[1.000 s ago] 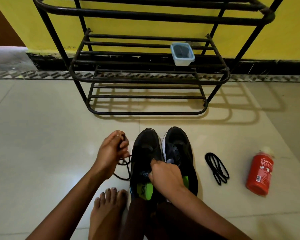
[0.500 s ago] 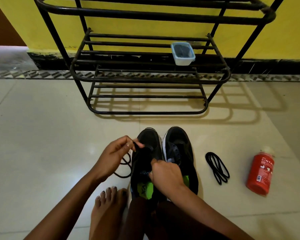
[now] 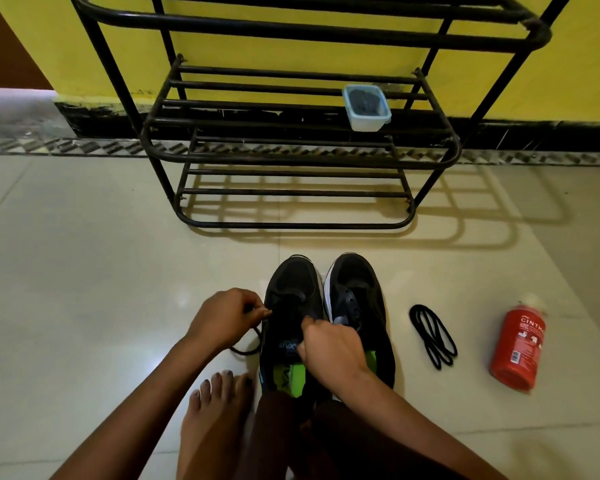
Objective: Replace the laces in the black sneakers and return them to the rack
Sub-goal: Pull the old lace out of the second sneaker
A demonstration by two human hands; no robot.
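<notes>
Mid-job on the floor [image 3: 118, 271] before the rack [image 3: 291, 157]: left hand [image 3: 227, 318] fingers pinch a black lace [image 3: 246, 349] at the left-side sneaker [image 3: 291, 289], right hand [image 3: 329, 348] fingers curl on its upper; 2nd sneaker [image 3: 355, 282] looks unlaced w/ a spare lace [image 3: 432, 336] coiled nearby, racking not yet begun.

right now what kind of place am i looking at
Probably a home entryway or hallway: a black metal shoe rack stands against a yellow wall on a glossy tiled floor, with black sneakers in front of it.
</notes>
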